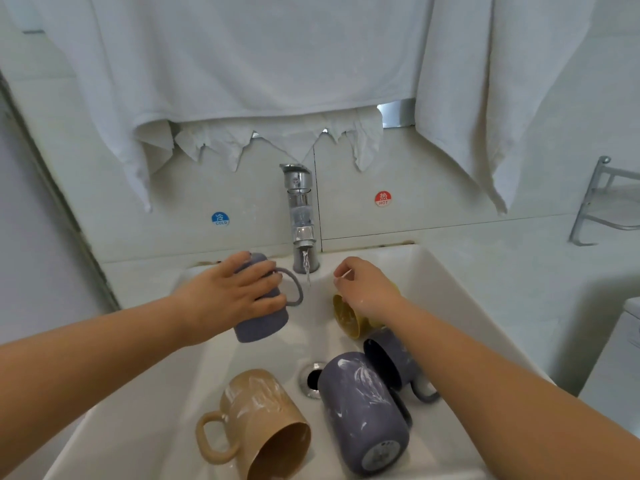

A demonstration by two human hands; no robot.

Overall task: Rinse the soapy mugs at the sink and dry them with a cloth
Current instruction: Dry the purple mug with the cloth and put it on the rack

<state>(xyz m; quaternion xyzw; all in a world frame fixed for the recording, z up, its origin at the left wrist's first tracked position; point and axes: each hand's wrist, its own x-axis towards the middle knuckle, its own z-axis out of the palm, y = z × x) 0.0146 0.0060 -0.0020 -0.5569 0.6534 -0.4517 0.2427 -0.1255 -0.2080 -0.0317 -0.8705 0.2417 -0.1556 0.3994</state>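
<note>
My left hand (239,296) grips a purple mug (263,323) by its body and holds it tilted, just left of the tap (300,216). A thin stream of water (307,268) runs between my hands. My right hand (365,289) hovers with loosely curled, soapy fingers over a yellow mug (348,320) lying in the sink (436,282); it holds nothing. Lower in the basin lie a soapy tan mug (263,417), a soapy purple mug (360,410) and another purple mug (393,358) partly under my right forearm.
White towels (249,64) hang on the wall above the tap, another towel (491,84) to the right. The drain (311,379) sits mid-basin between the mugs. A metal rack (606,206) is fixed at the far right.
</note>
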